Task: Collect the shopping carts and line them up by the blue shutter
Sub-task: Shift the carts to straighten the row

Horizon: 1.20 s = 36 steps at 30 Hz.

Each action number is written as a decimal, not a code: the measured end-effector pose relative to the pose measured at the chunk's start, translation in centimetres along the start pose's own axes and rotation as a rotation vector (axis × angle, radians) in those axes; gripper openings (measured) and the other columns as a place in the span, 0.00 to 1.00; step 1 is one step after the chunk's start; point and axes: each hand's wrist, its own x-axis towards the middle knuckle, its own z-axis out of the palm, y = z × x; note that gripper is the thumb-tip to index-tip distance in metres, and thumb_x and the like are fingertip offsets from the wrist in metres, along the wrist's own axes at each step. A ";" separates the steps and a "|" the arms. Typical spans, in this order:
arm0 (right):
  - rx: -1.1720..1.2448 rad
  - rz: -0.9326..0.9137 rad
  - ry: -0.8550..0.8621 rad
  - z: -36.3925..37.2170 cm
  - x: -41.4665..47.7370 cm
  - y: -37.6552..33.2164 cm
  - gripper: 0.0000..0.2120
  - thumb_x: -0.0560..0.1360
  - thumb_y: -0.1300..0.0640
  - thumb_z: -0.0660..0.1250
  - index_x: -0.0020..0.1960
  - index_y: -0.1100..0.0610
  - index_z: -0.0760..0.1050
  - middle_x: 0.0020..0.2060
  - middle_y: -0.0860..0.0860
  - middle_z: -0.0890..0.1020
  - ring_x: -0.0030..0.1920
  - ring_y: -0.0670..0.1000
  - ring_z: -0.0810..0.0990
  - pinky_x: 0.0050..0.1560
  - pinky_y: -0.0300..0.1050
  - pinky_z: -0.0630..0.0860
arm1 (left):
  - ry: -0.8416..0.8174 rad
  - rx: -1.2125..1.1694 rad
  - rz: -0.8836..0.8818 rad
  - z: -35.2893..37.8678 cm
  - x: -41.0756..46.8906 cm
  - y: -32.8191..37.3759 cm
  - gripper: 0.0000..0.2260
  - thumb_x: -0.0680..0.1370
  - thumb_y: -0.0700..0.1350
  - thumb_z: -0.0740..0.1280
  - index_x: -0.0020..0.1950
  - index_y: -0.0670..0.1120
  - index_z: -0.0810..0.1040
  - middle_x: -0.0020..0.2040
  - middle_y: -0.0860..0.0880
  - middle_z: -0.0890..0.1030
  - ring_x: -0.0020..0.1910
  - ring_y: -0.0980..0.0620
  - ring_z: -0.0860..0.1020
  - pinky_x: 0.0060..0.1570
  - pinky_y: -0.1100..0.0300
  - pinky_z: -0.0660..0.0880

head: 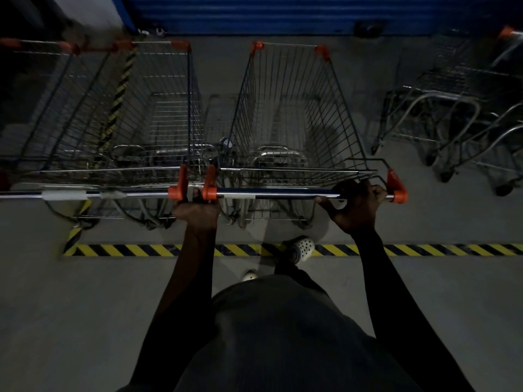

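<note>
Both hands gripped the chrome and blue handle bar of a silver wire shopping cart with orange plastic corner caps, which stood at the centre of the frame with its front end towards the blue ribbed shutter along the top edge. The right hand was closed round the bar near its right orange cap, fingers wrapped over the top. The left hand was curled at the bar's left end, just under the orange cap. That cap sat just beside the cap of a second wire cart.

The second cart stood alongside on the left, parallel to the first and also facing the shutter. More wire baskets lay beyond it at the left edge. In the upper right, well apart from these, a cluster of grey-framed carts stood at an angle.

A yellow and black striped tape line ran across the grey concrete floor below the handles. A white perforated clog rested on the tape.
</note>
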 end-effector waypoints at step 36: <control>-0.051 0.009 -0.003 0.2 1.1 0.2 0.33 0.75 0.23 0.57 0.40 0.52 0.80 0.37 0.48 0.81 0.46 0.58 0.78 0.54 0.61 0.67 | 0.027 0.063 -0.003 2.3 0.1 -1.2 0.24 0.79 0.69 0.59 0.64 0.57 0.81 0.63 0.36 0.81 0.65 0.38 0.79 0.71 0.34 0.66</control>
